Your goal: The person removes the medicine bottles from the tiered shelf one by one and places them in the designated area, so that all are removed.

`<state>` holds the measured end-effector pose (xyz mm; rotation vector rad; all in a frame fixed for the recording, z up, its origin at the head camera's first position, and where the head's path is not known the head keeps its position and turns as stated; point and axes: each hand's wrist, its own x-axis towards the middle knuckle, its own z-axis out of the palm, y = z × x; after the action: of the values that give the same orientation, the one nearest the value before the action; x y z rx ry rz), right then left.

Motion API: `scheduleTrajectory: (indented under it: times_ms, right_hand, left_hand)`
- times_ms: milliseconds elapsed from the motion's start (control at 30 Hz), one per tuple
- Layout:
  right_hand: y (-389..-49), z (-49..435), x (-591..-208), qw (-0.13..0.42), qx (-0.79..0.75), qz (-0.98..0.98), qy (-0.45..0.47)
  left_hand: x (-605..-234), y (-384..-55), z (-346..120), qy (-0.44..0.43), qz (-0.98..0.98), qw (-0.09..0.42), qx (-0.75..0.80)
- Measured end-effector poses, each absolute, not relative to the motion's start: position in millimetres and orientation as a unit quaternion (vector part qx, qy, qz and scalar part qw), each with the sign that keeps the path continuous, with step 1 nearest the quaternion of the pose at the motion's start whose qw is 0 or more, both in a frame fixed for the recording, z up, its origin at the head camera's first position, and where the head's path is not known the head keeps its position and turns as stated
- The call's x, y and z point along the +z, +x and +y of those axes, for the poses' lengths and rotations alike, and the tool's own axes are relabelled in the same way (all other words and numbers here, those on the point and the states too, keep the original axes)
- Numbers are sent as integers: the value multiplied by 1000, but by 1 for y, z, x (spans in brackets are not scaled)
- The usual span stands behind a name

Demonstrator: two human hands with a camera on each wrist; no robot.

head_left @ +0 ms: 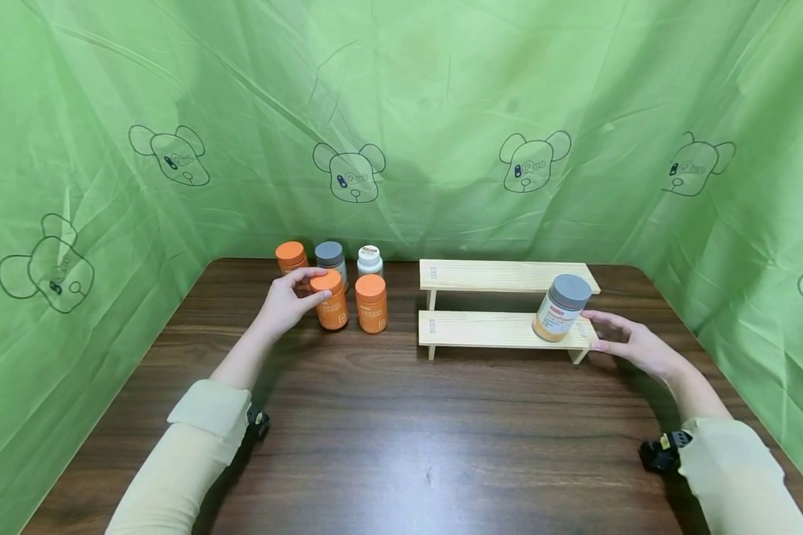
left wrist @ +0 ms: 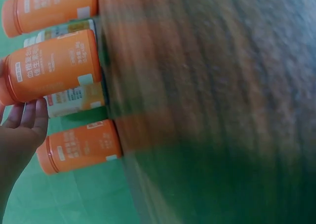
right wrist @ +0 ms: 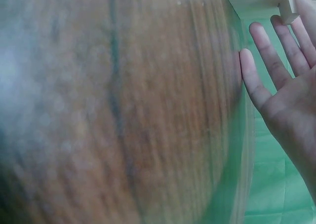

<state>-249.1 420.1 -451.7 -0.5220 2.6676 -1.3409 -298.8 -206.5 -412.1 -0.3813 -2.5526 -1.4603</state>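
Observation:
My left hand (head_left: 286, 303) pinches an orange bottle (head_left: 332, 305) near its lid, with thumb and fingers on either side. In the left wrist view, the held bottle (left wrist: 57, 66) shows white print, and the fingers (left wrist: 29, 118) lie against its lid end. My right hand (head_left: 632, 343) is at the right end of a two-step wooden shelf (head_left: 485, 328), thumb towards the front and fingers extended behind. In the right wrist view its fingers (right wrist: 264, 46) are spread beside the shelf's leg (right wrist: 288, 7). A grey-lidded jar (head_left: 562, 308) stands on the lower step, close to that hand.
Another orange bottle (head_left: 372, 305) stands just right of the held one. Behind are an orange-lidded bottle (head_left: 291, 255), a grey-lidded jar (head_left: 331, 254) and a white bottle (head_left: 370, 260). Green cloth (head_left: 435, 148) walls the dark wooden table (head_left: 435, 438) at the back and sides.

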Motion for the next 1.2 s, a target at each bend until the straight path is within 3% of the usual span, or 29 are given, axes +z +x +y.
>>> scheduleTrajectory:
  times_ms: [267, 700, 1200]
  right_hand:
    - [-248, 420, -451, 53, -437, 881, -173]
    - [-249, 420, -452, 58, -442, 879, -168]
    - [-248, 420, -450, 62, -438, 883, -160]
  left_hand:
    - [-392, -281, -198, -134, -851, 75, -502]
    - [-413, -298, -208, -145, -861, 84, -481]
    - [-352, -258, -180, -169, -850, 78, -492]
